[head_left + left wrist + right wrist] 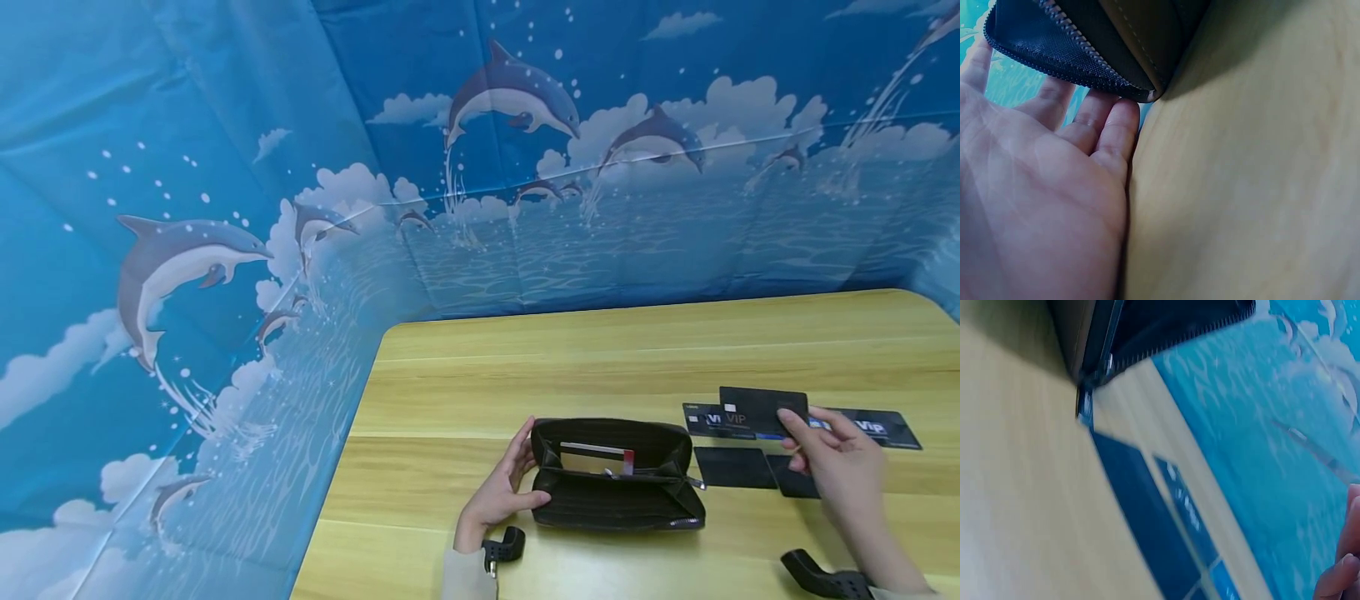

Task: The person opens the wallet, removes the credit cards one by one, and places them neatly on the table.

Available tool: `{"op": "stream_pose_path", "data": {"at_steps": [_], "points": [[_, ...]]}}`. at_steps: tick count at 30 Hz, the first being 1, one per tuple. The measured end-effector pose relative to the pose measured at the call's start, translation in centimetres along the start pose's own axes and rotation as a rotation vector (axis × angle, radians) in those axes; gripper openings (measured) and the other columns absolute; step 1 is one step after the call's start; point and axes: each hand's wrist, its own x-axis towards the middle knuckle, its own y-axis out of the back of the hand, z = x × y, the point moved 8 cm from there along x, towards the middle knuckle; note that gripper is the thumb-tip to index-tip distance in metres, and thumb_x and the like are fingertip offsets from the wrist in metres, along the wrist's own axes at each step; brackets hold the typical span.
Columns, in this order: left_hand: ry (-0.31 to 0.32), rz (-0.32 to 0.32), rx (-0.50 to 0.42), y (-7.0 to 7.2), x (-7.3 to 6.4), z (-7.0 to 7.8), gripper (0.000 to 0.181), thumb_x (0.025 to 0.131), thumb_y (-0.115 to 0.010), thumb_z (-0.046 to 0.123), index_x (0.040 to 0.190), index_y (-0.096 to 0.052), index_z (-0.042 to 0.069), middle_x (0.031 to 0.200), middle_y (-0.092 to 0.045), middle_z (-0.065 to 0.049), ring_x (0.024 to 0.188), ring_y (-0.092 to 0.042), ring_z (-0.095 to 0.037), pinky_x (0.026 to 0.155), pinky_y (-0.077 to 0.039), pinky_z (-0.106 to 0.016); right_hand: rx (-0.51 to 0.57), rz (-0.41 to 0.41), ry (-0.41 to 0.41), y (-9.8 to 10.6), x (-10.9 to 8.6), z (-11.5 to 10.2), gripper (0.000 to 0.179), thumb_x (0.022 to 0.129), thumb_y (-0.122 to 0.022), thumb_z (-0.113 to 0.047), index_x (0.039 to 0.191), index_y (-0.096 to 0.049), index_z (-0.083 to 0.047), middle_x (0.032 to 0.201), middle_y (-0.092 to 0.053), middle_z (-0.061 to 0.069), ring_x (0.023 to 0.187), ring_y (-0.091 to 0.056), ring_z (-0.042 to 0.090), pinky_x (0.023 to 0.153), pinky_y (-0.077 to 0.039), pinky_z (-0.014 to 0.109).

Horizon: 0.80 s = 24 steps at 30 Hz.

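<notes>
A black zip wallet (618, 512) lies wide open on the table, with card-slot folds and some tan and white pieces (592, 458) inside. My left hand (504, 487) grips its left end, thumb on the front edge and fingers behind. In the left wrist view, fingertips (1119, 119) lie against the zipped side of the wallet (1035, 56). To the right, my right hand (847, 462) pinches a black VIP card (757, 410) between thumb and fingers, over the laid-out cards. The right wrist view shows this card (1316, 450) nearly edge-on.
Dark VIP cards (877, 427) lie in a row right of the wallet, partly behind the hand. Nearer me lie two plain black cards (735, 467). Everything is on a wood-grain table (420, 467), and a blue dolphin-print sheet (225, 333) hangs behind and at the left.
</notes>
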Motion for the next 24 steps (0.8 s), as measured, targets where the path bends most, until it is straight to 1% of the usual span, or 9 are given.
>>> {"op": "stream_pose_path", "data": {"at_steps": [1,4,8,11,16,17,21,22,24], "points": [[0.000,0.000,0.001,0.0,0.0,0.0,0.096,0.085,-0.068,-0.001,0.153,-0.001,0.010,0.148,-0.029,-0.020,0.134,-0.026,-0.036,0.109,-0.020,-0.053,0.000,0.005,-0.006,0.5,0.1,0.3,0.022,0.084,-0.072,-0.008,0.100,-0.065,-0.021,0.056,-0.065,-0.001,0.037,-0.052,0.011,0.036,-0.043,0.018],[-0.006,0.000,0.001,0.0,0.0,0.1,0.095,0.085,-0.068,-0.002,0.153,-0.001,0.009,0.148,-0.030,-0.019,0.134,-0.026,-0.037,0.109,-0.020,-0.054,-0.110,0.031,0.009,2.0,0.3,0.7,0.023,0.088,-0.069,-0.012,0.104,-0.062,-0.027,0.058,-0.065,-0.008,0.038,-0.053,0.008,0.037,-0.042,0.016],[-0.010,-0.001,0.004,0.0,0.0,0.2,0.095,0.085,-0.066,-0.005,0.153,-0.001,0.008,0.147,-0.029,-0.020,0.134,-0.027,-0.037,0.108,-0.019,-0.056,-0.177,0.120,-0.002,4.3,0.5,1.4,0.015,0.093,-0.061,-0.018,0.102,-0.060,-0.030,0.057,-0.062,-0.015,0.038,-0.050,0.004,0.036,-0.039,0.015],[0.005,-0.004,0.008,0.1,0.0,0.2,0.095,0.084,-0.065,-0.008,0.153,-0.001,0.009,0.148,-0.027,-0.021,0.135,-0.024,-0.038,0.108,-0.019,-0.056,-0.137,0.201,-0.044,6.2,0.7,2.1,0.011,0.095,-0.058,-0.019,0.098,-0.060,-0.030,0.055,-0.057,-0.013,0.037,-0.047,0.004,0.034,-0.037,0.014],[0.046,-0.007,0.014,0.2,-0.1,0.1,0.096,0.084,-0.063,-0.011,0.153,0.000,0.011,0.152,-0.020,-0.020,0.137,-0.019,-0.035,0.110,-0.017,-0.052,-0.157,0.292,-0.064,9.4,1.3,3.3,0.015,0.097,-0.053,-0.021,0.097,-0.058,-0.035,0.057,-0.048,-0.012,0.036,-0.040,0.002,0.033,-0.032,0.015],[0.049,-0.009,0.015,0.2,-0.1,0.0,0.096,0.084,-0.063,-0.010,0.153,0.001,0.011,0.152,-0.020,-0.020,0.138,-0.019,-0.035,0.110,-0.017,-0.051,-0.215,0.297,-0.066,10.0,1.4,3.5,0.016,0.098,-0.050,-0.024,0.101,-0.056,-0.038,0.059,-0.046,-0.014,0.037,-0.038,0.001,0.033,-0.031,0.015],[0.053,-0.015,0.020,0.2,-0.2,0.0,0.096,0.085,-0.064,-0.007,0.153,0.002,0.011,0.151,-0.021,-0.020,0.137,-0.020,-0.034,0.110,-0.018,-0.050,-0.280,0.326,-0.115,12.2,1.7,5.0,0.018,0.099,-0.045,-0.033,0.112,-0.049,-0.044,0.065,-0.041,-0.019,0.039,-0.034,-0.002,0.033,-0.028,0.014],[0.054,-0.014,0.019,0.2,-0.2,0.0,0.096,0.085,-0.064,-0.007,0.153,0.002,0.011,0.151,-0.022,-0.020,0.137,-0.020,-0.034,0.110,-0.018,-0.050,-0.239,0.317,-0.144,12.7,1.8,5.6,0.016,0.099,-0.044,-0.035,0.111,-0.048,-0.045,0.065,-0.041,-0.019,0.039,-0.034,-0.002,0.033,-0.027,0.014],[0.056,-0.013,0.017,0.2,-0.2,-0.1,0.096,0.085,-0.064,-0.006,0.153,0.002,0.011,0.151,-0.022,-0.019,0.137,-0.020,-0.034,0.111,-0.018,-0.050,-0.236,0.322,-0.106,13.6,2.2,5.9,0.011,0.101,-0.044,-0.033,0.101,-0.051,-0.042,0.059,-0.040,-0.020,0.036,-0.032,-0.004,0.033,-0.024,0.012]]}}
